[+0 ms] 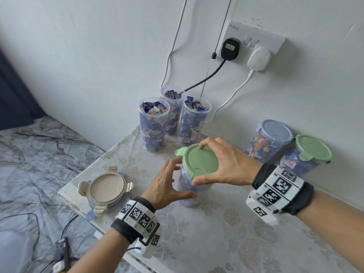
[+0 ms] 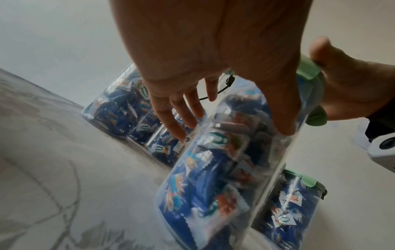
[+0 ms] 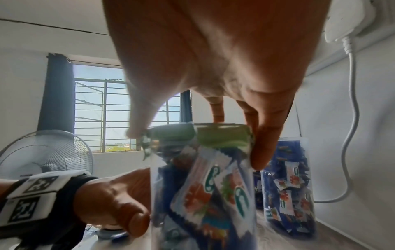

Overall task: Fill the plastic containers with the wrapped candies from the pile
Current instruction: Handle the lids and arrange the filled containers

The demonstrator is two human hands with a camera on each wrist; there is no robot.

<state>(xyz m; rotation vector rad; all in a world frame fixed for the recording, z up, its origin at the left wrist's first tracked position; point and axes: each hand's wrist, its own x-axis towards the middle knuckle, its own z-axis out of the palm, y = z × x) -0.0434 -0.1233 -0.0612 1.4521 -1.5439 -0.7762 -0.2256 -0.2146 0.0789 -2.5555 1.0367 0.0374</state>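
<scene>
Head view: a clear plastic container [image 1: 194,186] packed with wrapped candies stands upright near the middle of the bench [image 1: 226,233], which wears a pale floral cloth. The right hand [image 1: 224,164] is curled over its green lid [image 1: 200,161], thumb at the near rim and fingertips on the far rim, so it grips the lid. The left hand [image 1: 167,183] cups the container's side, thumb in front and fingers behind the wall. Three open containers [image 1: 153,127] full of candies stand together by the wall behind. To the right, a container with a blue lid [image 1: 275,133] and another with a green lid [image 1: 313,148] stand closed, side by side. A beige lid [image 1: 107,187] lies on other lids at the bench's left edge. Two plugs sit in a wall socket [image 1: 256,36] above.

Left wrist view: the left hand [image 2: 213,59] has its thumb [image 2: 284,110] pressed on the clear wall of the held container [image 2: 213,177], the other fingers [image 2: 171,118] reaching behind it. The right hand [image 2: 352,84] holds the green lid [image 2: 310,76] at the top.

Right wrist view: the right hand [image 3: 213,59] clamps the green lid [image 3: 213,137] between thumb and fingers. Below, the left hand [image 3: 115,203] wraps the container [image 3: 203,194]. A fan [image 3: 42,152] and a barred window [image 3: 102,110] show behind.
</scene>
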